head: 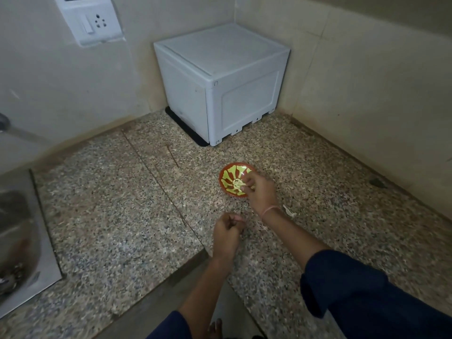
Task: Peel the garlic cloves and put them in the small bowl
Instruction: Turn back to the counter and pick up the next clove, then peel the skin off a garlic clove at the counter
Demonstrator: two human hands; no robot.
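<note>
On the speckled granite bench point(122, 204), near its middle & well fwd of the corner, sits the small bowl point(227, 174), red w/ a yellow-green ray pattern. Pale peeled garlic cloves point(236, 184) lie at its centre. R: right hand point(261, 192) reaches over the bowl's near-right rim, fingertips down at the cloves; can't tell if its grip has a clove or is loose. L: left hand point(226, 233) hangs nearer the bench edge, apart from the bowl, grip closed w/ fingers curled, pinching what looks like a pinkish scrap point(241, 218), too blurred to name. White bit of skin point(289, 212) lies on the bench just right of the right wrist. Back corner: white plastic box point(220, 81) on a black mat point(186, 128). Far left: steel sink point(17, 241); wall switch-socket point(93, 23) up top.
</note>
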